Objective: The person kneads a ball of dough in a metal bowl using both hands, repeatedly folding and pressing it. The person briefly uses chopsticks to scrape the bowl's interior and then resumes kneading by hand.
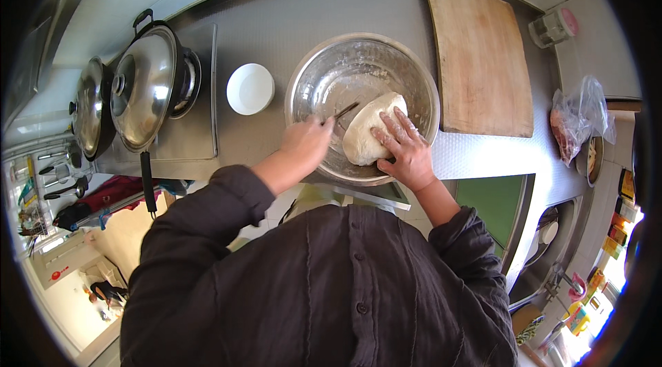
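A large steel bowl [324, 67] dusted with flour sits on the grey counter in front of me. A pale lump of dough [365, 129] leans against the bowl's near right wall. My right hand [403, 150] lies flat on the dough with the fingers spread, pressing it. My left hand [303, 146] is closed around thin dark chopsticks [343, 112] whose tips point into the bowl beside the dough.
A small white bowl [250, 88] stands left of the steel bowl. Lidded pans [141, 87] sit on the stove at far left. A wooden cutting board [480, 56] lies to the right, with a small jar [552, 27], a plastic bag [578, 122] and a sink [545, 243] beyond.
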`<state>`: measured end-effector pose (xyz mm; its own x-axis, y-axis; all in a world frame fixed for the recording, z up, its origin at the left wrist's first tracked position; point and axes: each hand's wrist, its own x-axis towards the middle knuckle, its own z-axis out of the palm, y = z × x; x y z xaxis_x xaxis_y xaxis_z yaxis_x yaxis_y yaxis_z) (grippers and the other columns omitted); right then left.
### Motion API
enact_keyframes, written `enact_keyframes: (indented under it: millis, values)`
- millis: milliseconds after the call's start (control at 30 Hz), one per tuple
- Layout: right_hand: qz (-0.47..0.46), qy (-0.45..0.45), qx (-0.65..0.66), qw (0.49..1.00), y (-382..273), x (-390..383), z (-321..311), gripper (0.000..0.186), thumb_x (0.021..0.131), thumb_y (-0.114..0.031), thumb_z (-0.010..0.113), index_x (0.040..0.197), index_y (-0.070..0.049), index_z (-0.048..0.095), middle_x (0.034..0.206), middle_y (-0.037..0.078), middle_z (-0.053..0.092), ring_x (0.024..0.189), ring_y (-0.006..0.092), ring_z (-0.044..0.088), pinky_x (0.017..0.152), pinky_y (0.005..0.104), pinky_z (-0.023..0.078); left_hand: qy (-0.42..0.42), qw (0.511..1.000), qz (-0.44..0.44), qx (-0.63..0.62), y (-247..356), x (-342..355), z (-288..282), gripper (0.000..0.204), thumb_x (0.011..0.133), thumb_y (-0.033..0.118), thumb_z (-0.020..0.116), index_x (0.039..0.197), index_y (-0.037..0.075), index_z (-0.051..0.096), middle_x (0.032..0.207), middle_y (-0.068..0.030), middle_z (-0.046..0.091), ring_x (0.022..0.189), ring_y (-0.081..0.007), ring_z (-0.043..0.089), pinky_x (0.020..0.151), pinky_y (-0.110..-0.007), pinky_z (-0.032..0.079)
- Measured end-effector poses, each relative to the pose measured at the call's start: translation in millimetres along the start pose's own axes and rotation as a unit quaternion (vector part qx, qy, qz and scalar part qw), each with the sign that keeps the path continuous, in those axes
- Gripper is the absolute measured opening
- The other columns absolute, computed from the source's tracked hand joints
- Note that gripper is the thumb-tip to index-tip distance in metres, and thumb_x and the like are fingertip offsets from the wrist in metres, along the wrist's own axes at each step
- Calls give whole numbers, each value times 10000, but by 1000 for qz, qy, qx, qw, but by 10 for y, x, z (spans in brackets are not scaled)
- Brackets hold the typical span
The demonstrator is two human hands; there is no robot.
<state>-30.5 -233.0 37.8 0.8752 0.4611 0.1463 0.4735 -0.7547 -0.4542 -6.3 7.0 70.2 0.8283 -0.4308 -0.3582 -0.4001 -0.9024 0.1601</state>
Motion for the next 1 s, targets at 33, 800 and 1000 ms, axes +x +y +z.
enact_keyframes:
  millis: [33,800,1000]
  values:
    - [4,0,4,1000,6,0,-13,656,535,-191,766,1167,-251,598,1356,-2,473,1292,260,399,942,377,473,-31,999,4,13,-31,-92,1,395,843,56,457,1234,39,512,862,-204,564,645,-314,616,535,-429,482]
    - [1,-12,-8,1000,-4,8,-15,655,546,-200,758,1176,-262,590,1353,-5,472,1296,250,395,952,376,470,-9,1000,15,-8,91,-1,-8,380,867,59,429,1238,67,514,810,-173,570,670,-326,618,563,-447,483]
    - [7,-8,-6,1000,14,-8,-21,658,546,-209,767,1177,-268,589,1356,-10,470,1296,245,395,935,375,479,-73,997,19,-6,-19,-136,-141,414,823,51,478,1236,48,508,848,-172,556,691,-325,611,555,-441,478]
